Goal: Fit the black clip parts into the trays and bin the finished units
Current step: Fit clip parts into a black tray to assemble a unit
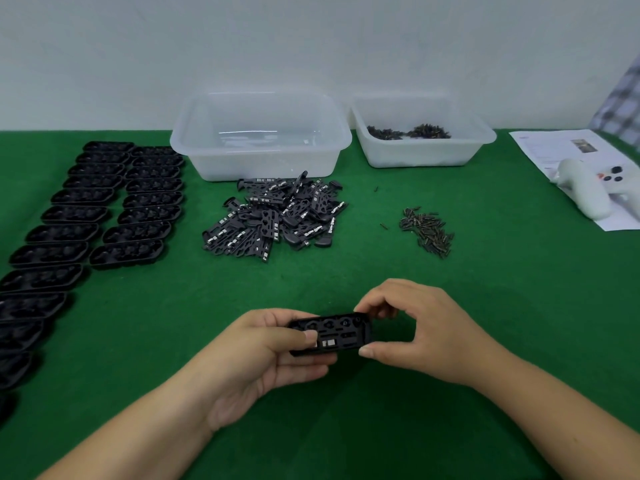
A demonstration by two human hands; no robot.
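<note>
1. Our left hand (266, 355) holds the black tray (330, 333) from below, fingers curled under it and the thumb pressed on its top face near the left end.
2. Our right hand (415, 327) pinches the right end of the tray, thumb at the near edge and bent fingers over the far edge. The tray is above the green table (450, 393), in front of us.
3. A clip part seems already laid in the tray; we cannot tell if it is fully seated.
4. To do this step well, we think we should keep the tray level, press evenly along the part with both thumbs, and check that no corner stands up.
5. Further out lie the pile of clip parts (277, 216), the rows of empty trays (104, 216), and the large clear bin (259, 133), which looks empty, so we judge the work is at its start.
</note>
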